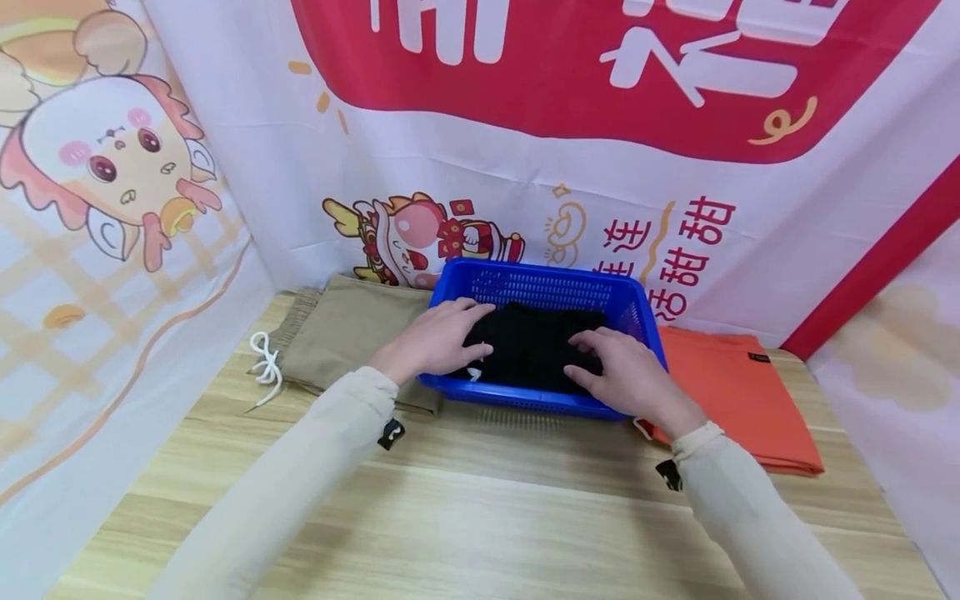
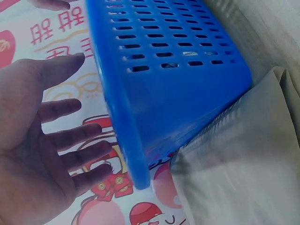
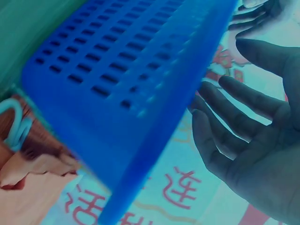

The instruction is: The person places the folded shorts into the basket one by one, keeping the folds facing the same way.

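A blue plastic basket (image 1: 536, 397) with slotted walls stands on the table, and a folded black garment (image 1: 534, 346) lies in it. A bit of white cord shows at the garment's left front corner. My left hand (image 1: 442, 335) is over the basket's left side, fingers spread and relaxed, by the garment's left edge. On the opposite side my right hand (image 1: 624, 371) is over the right part of the black garment with loosely bent fingers. Both wrist views show the palms above the basket rim, with nothing held in the left hand (image 2: 42, 131) or the right hand (image 3: 258, 136).
Folded khaki shorts (image 1: 352, 333) with a white drawstring (image 1: 266, 367) lie left of the basket. To its right lies a folded orange garment (image 1: 738, 400). Printed cloth (image 1: 517, 150) hangs right behind the basket. Bare wooden tabletop (image 1: 480, 517) extends in front.
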The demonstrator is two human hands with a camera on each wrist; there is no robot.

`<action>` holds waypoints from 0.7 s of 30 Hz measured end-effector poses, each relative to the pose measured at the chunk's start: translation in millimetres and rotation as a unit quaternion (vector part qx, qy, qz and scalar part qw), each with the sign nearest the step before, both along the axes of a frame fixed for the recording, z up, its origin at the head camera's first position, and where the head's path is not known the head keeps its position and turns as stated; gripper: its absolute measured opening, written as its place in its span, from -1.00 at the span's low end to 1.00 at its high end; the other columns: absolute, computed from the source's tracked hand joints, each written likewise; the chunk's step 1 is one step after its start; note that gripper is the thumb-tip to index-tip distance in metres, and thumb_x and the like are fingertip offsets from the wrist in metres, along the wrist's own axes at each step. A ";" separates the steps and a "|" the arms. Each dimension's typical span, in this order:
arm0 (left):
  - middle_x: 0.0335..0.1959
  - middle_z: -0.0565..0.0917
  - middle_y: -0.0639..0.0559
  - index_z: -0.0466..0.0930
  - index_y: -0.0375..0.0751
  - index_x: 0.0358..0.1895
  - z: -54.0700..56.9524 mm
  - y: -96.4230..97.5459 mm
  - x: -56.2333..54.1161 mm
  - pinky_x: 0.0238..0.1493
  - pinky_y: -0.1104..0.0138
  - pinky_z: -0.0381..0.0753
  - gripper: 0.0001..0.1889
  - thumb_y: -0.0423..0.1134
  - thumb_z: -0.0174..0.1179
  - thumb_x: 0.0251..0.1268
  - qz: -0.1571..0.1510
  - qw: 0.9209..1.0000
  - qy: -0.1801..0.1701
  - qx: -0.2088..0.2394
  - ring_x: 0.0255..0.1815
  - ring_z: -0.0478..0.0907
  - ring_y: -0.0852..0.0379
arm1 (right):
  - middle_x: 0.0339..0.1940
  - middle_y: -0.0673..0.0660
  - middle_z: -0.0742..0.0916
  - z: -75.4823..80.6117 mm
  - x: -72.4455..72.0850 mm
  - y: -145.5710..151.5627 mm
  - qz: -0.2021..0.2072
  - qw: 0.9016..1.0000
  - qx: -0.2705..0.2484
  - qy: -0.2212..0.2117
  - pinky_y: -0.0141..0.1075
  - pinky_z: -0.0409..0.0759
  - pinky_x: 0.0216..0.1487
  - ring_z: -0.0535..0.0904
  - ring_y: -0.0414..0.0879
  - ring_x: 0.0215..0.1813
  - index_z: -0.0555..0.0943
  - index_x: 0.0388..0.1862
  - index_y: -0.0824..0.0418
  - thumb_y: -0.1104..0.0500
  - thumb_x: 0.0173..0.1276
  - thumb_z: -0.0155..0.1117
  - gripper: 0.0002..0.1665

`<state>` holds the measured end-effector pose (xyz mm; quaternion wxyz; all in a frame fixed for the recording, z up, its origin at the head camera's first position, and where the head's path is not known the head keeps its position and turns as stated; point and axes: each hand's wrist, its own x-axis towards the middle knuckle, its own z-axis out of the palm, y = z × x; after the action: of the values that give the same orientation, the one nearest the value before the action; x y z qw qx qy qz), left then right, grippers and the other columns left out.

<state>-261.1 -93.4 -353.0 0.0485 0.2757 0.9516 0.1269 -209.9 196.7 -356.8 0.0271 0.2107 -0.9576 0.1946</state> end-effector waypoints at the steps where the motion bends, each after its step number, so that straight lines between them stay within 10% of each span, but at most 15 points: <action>1: 0.53 0.29 -0.19 0.21 -0.07 0.59 0.8 -2.0 2.3 0.51 -0.06 0.17 -0.28 0.14 0.14 0.50 0.002 1.000 0.003 0.006 0.53 0.20 -0.16 | 0.00 0.19 0.72 0.9 3.1 -2.5 0.005 1.000 -0.006 0.011 0.07 0.60 0.11 0.64 0.11 0.05 0.63 0.19 0.22 0.00 0.39 0.41 -0.52; 21: 0.47 0.32 -0.29 0.22 -0.19 0.56 23.1 -58.1 25.0 0.44 -0.18 0.23 -0.27 0.01 0.24 0.46 0.060 0.990 0.067 0.107 0.47 0.25 -0.27 | -0.23 -0.04 0.72 -2.8 58.5 -67.6 0.095 0.990 -0.079 0.072 -0.32 0.63 -0.24 0.62 -0.21 -0.26 0.71 0.02 0.15 0.08 0.32 0.49 -0.67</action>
<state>-236.1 -151.5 -329.9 -0.0526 0.2291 0.9485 0.2124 -151.4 129.2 -359.5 0.0939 0.3118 -0.9102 0.2559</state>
